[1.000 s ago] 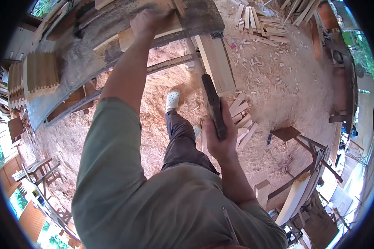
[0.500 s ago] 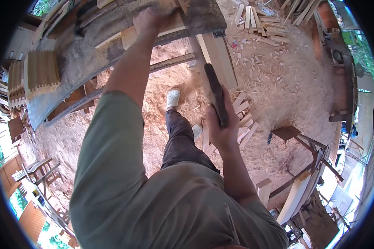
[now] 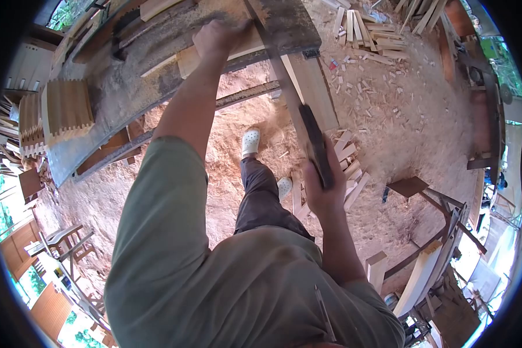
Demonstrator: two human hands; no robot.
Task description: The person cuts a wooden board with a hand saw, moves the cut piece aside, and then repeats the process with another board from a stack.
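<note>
My right hand (image 3: 323,180) is wrapped round the dark handle of a handsaw (image 3: 284,78), whose long blade runs up and left across a pale board (image 3: 246,47) at the bench edge. My left hand (image 3: 216,39) presses on that board, left of the blade, with its fingers bent; their tips are hard to make out. Another pale plank (image 3: 313,87) slopes down from the bench, to the right of the blade.
The dusty workbench (image 3: 122,98) fills the upper left, with stacked notched boards (image 3: 68,110) on it. Cut wood pieces (image 3: 371,35) and sawdust lie on the floor. A wooden stand (image 3: 409,187) is at the right, and my feet in white clogs (image 3: 250,141) are below the bench.
My right hand and the saw have moved slightly down and right in view. The whole scene has shifted a little the same way. My left hand stays on the board.
</note>
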